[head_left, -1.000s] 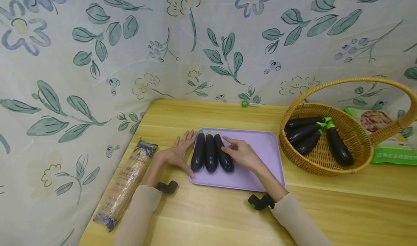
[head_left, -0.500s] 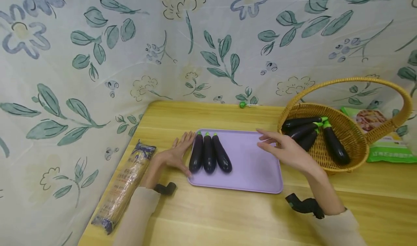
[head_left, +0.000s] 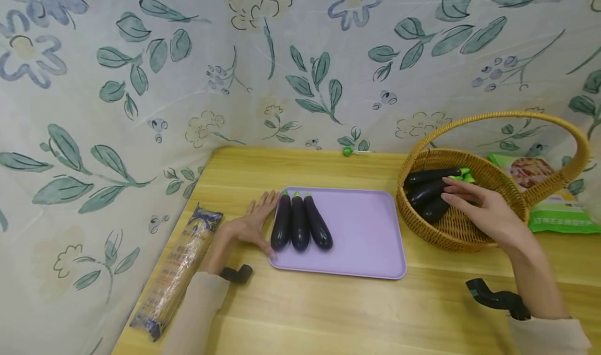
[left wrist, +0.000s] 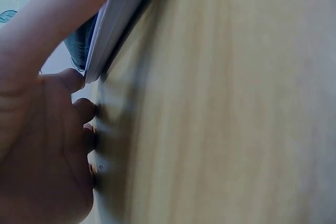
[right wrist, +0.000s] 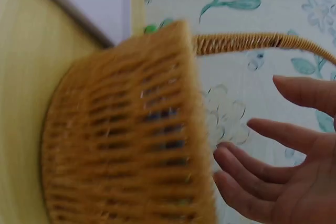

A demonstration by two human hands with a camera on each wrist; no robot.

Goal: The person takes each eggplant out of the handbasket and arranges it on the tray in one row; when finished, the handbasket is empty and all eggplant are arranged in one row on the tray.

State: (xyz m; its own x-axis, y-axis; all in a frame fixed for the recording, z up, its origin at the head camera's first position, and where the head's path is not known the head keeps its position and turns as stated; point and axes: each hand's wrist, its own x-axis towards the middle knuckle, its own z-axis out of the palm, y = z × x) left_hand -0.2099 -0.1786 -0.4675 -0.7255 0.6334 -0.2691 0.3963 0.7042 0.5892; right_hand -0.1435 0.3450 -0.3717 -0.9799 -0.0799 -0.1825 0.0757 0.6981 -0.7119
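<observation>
Three dark purple eggplants (head_left: pixel 299 227) with green stem ends lie side by side along the left part of a lilac tray (head_left: pixel 366 235). Spread along the tray's left edge, my left hand (head_left: pixel 251 227) has its thumb at the near left corner; the left wrist view shows its fingers (left wrist: pixel 79 111) close to the table beside the rim. My right hand (head_left: pixel 490 211) hovers over the wicker basket (head_left: pixel 439 235), fingers loosely extended and holding nothing. Beneath and left of its fingertips lie several more eggplants (head_left: pixel 424 193). The hand covers part of the basket's right side.
The basket's tall arched handle (head_left: pixel 497 114) rises above it. A green food bag (head_left: pixel 559 216) stands behind on the right. A pack of dry noodles (head_left: pixel 176 276) lies by the left table edge. A small green-headed item (head_left: pixel 348 151) sits at the back, before a floral cloth (head_left: pixel 235 57).
My right hand has left the rightmost eggplant on the tray and moved right, over the basket. My left hand has stayed at the tray's left edge.
</observation>
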